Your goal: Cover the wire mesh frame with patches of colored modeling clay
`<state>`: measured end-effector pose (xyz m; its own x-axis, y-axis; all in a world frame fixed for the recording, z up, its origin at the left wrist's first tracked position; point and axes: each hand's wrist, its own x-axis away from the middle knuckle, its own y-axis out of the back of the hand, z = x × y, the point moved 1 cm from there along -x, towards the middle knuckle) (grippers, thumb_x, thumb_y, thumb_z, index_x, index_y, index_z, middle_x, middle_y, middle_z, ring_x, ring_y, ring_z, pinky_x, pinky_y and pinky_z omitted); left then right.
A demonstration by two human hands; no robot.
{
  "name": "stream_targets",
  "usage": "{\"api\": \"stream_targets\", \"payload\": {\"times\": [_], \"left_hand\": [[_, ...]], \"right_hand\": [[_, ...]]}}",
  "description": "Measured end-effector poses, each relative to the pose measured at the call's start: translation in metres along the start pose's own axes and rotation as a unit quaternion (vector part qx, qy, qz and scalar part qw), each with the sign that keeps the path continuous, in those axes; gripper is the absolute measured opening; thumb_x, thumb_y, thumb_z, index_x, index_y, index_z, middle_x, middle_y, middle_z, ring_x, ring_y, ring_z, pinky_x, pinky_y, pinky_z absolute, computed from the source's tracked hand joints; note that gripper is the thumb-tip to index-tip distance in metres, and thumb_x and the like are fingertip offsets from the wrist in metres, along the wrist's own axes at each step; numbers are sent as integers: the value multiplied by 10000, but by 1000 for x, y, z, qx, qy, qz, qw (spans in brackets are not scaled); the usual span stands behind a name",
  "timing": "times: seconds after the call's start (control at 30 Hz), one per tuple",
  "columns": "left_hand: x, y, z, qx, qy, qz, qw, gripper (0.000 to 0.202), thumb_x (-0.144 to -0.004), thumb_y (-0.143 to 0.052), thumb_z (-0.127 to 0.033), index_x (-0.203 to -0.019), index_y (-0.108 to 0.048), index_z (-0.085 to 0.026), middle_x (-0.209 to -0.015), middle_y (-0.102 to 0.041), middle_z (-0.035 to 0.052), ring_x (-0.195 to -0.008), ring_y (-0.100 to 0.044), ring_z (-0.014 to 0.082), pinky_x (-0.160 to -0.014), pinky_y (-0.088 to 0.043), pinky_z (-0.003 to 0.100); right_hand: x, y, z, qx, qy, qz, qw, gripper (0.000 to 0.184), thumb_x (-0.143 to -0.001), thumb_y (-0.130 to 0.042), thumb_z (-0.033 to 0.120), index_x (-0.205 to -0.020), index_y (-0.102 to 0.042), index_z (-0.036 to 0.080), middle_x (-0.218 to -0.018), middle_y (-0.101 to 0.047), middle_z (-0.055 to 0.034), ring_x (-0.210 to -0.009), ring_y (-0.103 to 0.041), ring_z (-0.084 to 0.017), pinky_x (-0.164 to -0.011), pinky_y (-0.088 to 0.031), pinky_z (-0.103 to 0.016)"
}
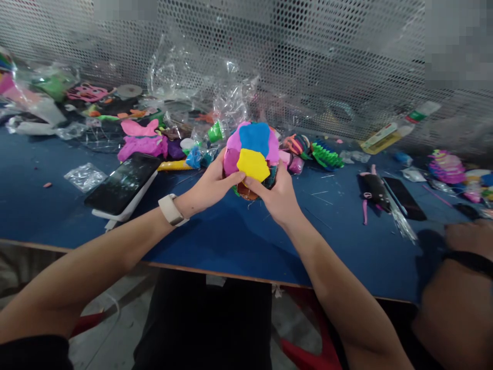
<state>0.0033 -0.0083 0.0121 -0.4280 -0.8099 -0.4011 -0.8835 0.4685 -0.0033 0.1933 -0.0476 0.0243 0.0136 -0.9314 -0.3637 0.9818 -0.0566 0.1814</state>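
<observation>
Between both hands, raised over the blue table, is a rounded object covered with clay patches (pixel 254 141) in blue, pink, purple and yellow. My left hand (pixel 217 181) grips its left side, the thumb resting at the lower edge of the yellow patch (pixel 253 167). On the other side my right hand (pixel 280 194) is closed around the right edge, its thumb also by the yellow patch. Brown and green parts show underneath; what the core is made of I cannot make out. Most fingers are hidden behind the object.
A phone (pixel 122 184) lies on a white box at left, near a yellow tool (pixel 174 166). Clay lumps and clear plastic bags (pixel 231 97) line the perforated metal panel (pixel 308 56). At right are a black pouch (pixel 374 191), a bottle (pixel 421 110) and another person's arm (pixel 458 298).
</observation>
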Motion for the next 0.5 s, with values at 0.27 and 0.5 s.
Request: {"api": "stream_targets", "payload": {"times": [0.27,0.5], "left_hand": [[1,2,0,2,2,3,1000,687,-969,-820,-362,-1607,-589,-254,-1534,-730,117,-1433,-697,310,-1246,-594,490],[1,-2,-6,11,1,-7,1000,579,-1020,-846,-508,-1483,-648,-223,-1522,-736,154,-1407,-730,331,-1215,-623,513]], "right_hand": [[-1,-2,-6,-36,-7,0,999,768,-971,-792,794,-1562,-648,326,-1515,-778,-112,-1394,-754,-361,-1233,-636,-591],[0,-2,-3,-24,8,15,1000,816,-962,-789,818,-1601,-629,336,-1557,-759,-113,-1421,-741,-367,-1260,-625,-589]]}}
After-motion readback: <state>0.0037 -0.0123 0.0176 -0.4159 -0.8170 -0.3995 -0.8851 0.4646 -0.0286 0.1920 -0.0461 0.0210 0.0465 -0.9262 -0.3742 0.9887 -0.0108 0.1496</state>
